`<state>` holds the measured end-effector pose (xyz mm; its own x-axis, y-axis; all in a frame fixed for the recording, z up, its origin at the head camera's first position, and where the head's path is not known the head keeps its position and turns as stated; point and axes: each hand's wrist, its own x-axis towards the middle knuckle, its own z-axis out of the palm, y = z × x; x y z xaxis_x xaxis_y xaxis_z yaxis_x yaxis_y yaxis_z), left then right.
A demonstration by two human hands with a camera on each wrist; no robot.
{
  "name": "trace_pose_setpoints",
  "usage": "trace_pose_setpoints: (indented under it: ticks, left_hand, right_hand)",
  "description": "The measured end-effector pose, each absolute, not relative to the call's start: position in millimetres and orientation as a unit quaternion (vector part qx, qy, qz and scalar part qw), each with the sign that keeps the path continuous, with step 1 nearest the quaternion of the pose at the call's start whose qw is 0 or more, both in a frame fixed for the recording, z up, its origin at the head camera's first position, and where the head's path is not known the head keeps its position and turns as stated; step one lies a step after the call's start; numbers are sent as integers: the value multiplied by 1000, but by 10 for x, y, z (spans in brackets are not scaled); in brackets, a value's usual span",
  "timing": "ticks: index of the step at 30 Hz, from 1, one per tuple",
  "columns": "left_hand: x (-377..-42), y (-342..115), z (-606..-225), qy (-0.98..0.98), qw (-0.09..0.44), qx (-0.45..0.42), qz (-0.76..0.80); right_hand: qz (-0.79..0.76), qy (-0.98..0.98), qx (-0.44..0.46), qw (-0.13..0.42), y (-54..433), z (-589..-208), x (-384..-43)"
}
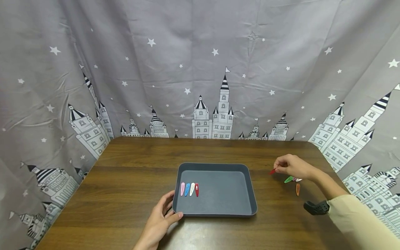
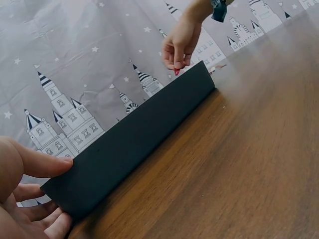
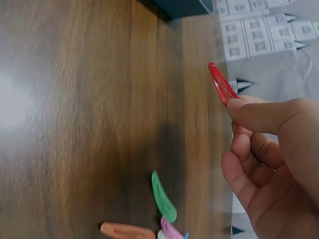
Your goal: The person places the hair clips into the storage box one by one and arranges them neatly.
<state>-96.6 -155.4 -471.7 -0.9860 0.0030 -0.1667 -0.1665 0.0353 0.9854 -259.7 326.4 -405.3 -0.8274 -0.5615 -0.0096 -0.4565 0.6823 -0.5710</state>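
Between thumb and fingers my right hand (image 1: 293, 166) pinches a red snap hair clip (image 3: 223, 85), held above the table to the right of the tray. Close below that hand lie a green hair clip (image 3: 163, 198), an orange one (image 3: 127, 231) and a pink one (image 3: 171, 228), with a white one (image 1: 299, 180) partly hidden. My left hand (image 1: 161, 217) grips the front left corner of the grey tray (image 1: 218, 212), thumb at the rim. Inside the tray's left part, a pink clip (image 1: 182, 189), a blue clip (image 1: 187, 189), a white clip (image 1: 192, 189) and a red clip (image 1: 197, 190) stand side by side in a row.
The brown wooden table (image 1: 131, 173) carries the tray near its middle. Behind it hangs a grey curtain (image 1: 175, 69) printed with castles and stars. A dark strap device (image 1: 316, 207) sits on the right wrist beside the pale sleeve (image 1: 359, 215).
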Motion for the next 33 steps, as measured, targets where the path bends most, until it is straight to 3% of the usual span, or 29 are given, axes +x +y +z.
trace_pose_setpoints:
  ticks: [12,22,33]
  left_hand:
    - [-960,-1554,-4692,718,63,-64,690]
    - [-950,-1548,-4688,716,61,-57,693]
    - [-932,-1544,-4696,713,59,-50,697]
  right_hand:
    - [-267,909,-304,97,2894,-3956,-2713]
    - [-271,881,-361,142,2587,-3880,-2760]
    - [-260,877,-379,141,2385,-3813,-2793]
